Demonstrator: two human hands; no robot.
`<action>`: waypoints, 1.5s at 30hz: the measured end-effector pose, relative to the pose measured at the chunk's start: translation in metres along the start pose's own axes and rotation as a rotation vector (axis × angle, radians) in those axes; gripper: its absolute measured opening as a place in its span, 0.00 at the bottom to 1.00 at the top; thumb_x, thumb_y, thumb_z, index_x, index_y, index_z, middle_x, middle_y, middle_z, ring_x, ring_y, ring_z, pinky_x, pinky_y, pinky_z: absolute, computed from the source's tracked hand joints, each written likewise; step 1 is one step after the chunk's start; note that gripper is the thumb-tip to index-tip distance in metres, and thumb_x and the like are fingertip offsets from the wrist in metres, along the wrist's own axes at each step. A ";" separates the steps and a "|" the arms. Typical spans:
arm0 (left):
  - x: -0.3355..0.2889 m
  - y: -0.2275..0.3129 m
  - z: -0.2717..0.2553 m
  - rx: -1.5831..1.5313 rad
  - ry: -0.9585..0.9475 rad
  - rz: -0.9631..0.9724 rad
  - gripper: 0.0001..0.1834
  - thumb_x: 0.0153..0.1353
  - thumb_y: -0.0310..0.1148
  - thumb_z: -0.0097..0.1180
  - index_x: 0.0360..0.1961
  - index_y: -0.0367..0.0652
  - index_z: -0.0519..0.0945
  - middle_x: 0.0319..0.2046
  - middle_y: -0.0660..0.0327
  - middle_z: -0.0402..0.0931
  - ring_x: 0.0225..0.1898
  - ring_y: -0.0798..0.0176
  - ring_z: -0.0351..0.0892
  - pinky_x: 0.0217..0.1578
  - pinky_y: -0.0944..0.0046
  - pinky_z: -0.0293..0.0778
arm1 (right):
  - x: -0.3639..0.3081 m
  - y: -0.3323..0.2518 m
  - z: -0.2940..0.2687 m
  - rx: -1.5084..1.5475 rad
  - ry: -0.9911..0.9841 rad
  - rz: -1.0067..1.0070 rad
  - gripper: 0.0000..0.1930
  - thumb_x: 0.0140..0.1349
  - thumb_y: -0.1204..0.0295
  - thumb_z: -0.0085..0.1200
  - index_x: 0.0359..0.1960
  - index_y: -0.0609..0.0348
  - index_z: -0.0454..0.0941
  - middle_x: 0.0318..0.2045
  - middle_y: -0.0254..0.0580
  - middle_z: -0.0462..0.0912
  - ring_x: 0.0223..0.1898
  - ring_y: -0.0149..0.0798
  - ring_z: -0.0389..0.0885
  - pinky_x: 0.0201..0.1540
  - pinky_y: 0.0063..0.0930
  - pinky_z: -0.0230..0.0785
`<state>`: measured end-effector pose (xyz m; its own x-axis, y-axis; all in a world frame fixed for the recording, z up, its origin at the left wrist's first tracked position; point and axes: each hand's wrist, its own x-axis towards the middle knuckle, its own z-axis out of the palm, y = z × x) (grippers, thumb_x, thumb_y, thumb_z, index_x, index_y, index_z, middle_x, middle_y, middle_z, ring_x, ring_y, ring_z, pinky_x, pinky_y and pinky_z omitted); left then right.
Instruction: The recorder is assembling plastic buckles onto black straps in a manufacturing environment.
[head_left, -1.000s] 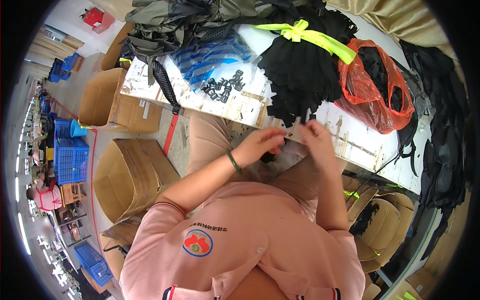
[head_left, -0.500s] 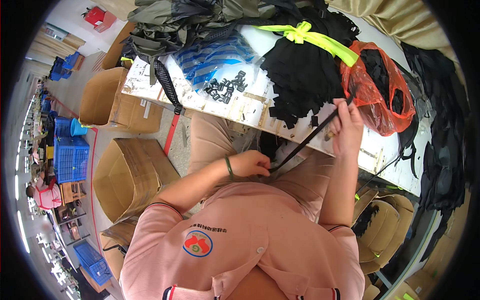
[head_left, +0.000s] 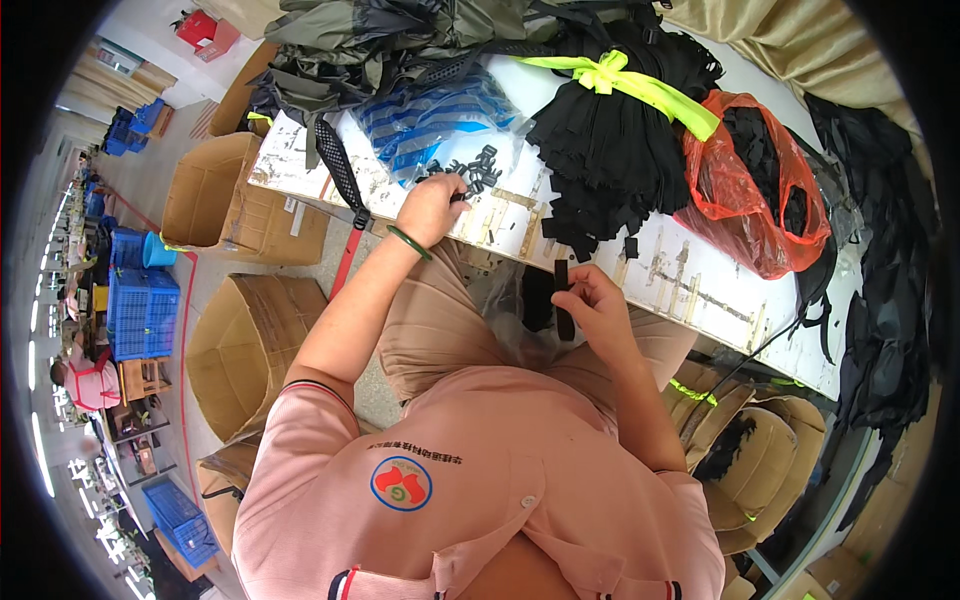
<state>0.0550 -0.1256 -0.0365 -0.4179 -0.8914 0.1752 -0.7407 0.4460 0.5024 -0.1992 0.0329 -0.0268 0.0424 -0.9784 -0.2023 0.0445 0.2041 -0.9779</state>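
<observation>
The right hand [head_left: 597, 303] has thumb and fingers pressed together on a short black webbing strap [head_left: 561, 277], which stands upright on the near side of the tied bundle of black straps [head_left: 600, 145], by the edge of the worktop [head_left: 655, 262]. The left hand [head_left: 432, 208] is left of the bundle, its fingertips at the near edge of a heap of black plastic buckles [head_left: 485, 163]; I cannot tell whether that grip is clamped on a buckle.

The strap should be light and pliable, with little slip and nothing fragile about it. A pinch near the middle, as here, leaves both ends free; a hold closer to one end would probably steer that end better. The buckles look hard, light and perhaps slippery, best picked singly by their sides.

As for containers, left of the bundle a clear bag with blue stripes [head_left: 425, 115] lies behind the buckles; its contents are not clear. Right of the bundle, a red plastic bag [head_left: 712, 190] gapes around black fabric pieces [head_left: 748, 140]. Well to the bundle's lower right, a cardboard box [head_left: 795, 445] has dark, frayed material inside. Well to its left, two cardboard cartons [head_left: 205, 195] [head_left: 235, 355] stand with flaps spread
</observation>
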 end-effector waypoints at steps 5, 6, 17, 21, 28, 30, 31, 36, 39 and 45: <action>-0.011 0.015 0.012 -0.128 0.138 -0.023 0.08 0.52 0.30 0.59 0.32 0.40 0.77 0.25 0.55 0.76 0.28 0.54 0.77 0.29 0.59 0.73 | 0.010 0.023 0.005 -0.012 0.094 0.073 0.06 0.57 0.73 0.57 0.30 0.60 0.73 0.19 0.24 0.68 0.21 0.18 0.62 0.22 0.15 0.54; -0.016 0.026 0.019 -0.299 0.160 -0.102 0.07 0.55 0.30 0.58 0.33 0.40 0.77 0.24 0.57 0.77 0.27 0.59 0.78 0.26 0.63 0.73 | 0.009 0.019 0.006 0.034 0.101 0.113 0.06 0.57 0.72 0.57 0.31 0.59 0.73 0.18 0.24 0.68 0.19 0.18 0.61 0.20 0.15 0.53; -0.065 0.111 0.051 -1.290 -0.188 -0.332 0.09 0.58 0.18 0.50 0.41 0.34 0.75 0.33 0.62 0.77 0.30 0.72 0.77 0.33 0.73 0.75 | 0.002 -0.006 0.015 0.510 0.039 0.393 0.08 0.58 0.68 0.56 0.26 0.56 0.72 0.13 0.26 0.67 0.09 0.19 0.56 0.10 0.17 0.43; -0.069 0.111 0.052 -1.290 -0.181 -0.339 0.08 0.57 0.18 0.52 0.39 0.35 0.75 0.32 0.62 0.78 0.31 0.72 0.77 0.34 0.74 0.75 | 0.002 -0.002 0.017 0.644 0.085 0.433 0.07 0.57 0.68 0.56 0.26 0.55 0.72 0.13 0.27 0.69 0.10 0.19 0.57 0.10 0.16 0.45; -0.068 0.113 0.038 -0.607 -0.048 0.108 0.05 0.58 0.21 0.53 0.36 0.35 0.77 0.31 0.60 0.78 0.28 0.67 0.78 0.31 0.70 0.75 | -0.002 0.004 0.018 0.703 0.195 0.334 0.04 0.59 0.71 0.54 0.32 0.55 0.74 0.18 0.29 0.74 0.11 0.18 0.59 0.12 0.12 0.47; -0.070 0.116 0.032 -0.745 -0.175 -0.071 0.05 0.59 0.25 0.54 0.35 0.36 0.77 0.30 0.59 0.77 0.27 0.66 0.78 0.29 0.68 0.75 | -0.005 0.002 0.013 0.528 0.134 0.242 0.04 0.59 0.72 0.55 0.35 0.55 0.75 0.19 0.27 0.74 0.13 0.18 0.60 0.13 0.12 0.47; -0.070 0.109 0.034 -0.744 -0.172 -0.070 0.05 0.59 0.25 0.54 0.35 0.36 0.77 0.30 0.59 0.77 0.27 0.66 0.78 0.29 0.68 0.75 | -0.006 0.001 0.013 0.528 0.132 0.241 0.04 0.59 0.72 0.55 0.35 0.55 0.75 0.19 0.27 0.74 0.13 0.18 0.60 0.13 0.12 0.47; -0.071 0.107 0.038 -1.667 -0.442 -0.751 0.07 0.59 0.30 0.55 0.35 0.37 0.78 0.29 0.60 0.77 0.27 0.67 0.78 0.30 0.68 0.76 | -0.011 0.003 0.017 -0.278 0.175 -0.429 0.06 0.51 0.79 0.60 0.31 0.60 0.78 0.30 0.36 0.76 0.22 0.24 0.68 0.26 0.15 0.62; -0.070 0.103 0.046 -1.518 -0.370 -0.752 0.07 0.58 0.28 0.56 0.35 0.36 0.77 0.29 0.60 0.78 0.27 0.67 0.79 0.30 0.68 0.77 | -0.029 -0.032 0.012 -0.152 0.027 -0.496 0.05 0.50 0.81 0.58 0.29 0.61 0.78 0.30 0.39 0.74 0.23 0.28 0.70 0.26 0.18 0.63; -0.075 0.081 0.058 -1.464 -0.141 -0.660 0.05 0.57 0.24 0.57 0.34 0.37 0.77 0.28 0.60 0.79 0.26 0.68 0.78 0.29 0.68 0.77 | -0.050 -0.068 -0.018 0.417 -0.357 -0.544 0.04 0.53 0.81 0.55 0.26 0.61 0.73 0.24 0.33 0.72 0.22 0.26 0.67 0.24 0.17 0.61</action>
<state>-0.0037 -0.0176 -0.0581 -0.3496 -0.8361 -0.4227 0.2766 -0.5232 0.8061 -0.2225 0.0668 0.0491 0.2229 -0.8894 0.3991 0.5208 -0.2374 -0.8200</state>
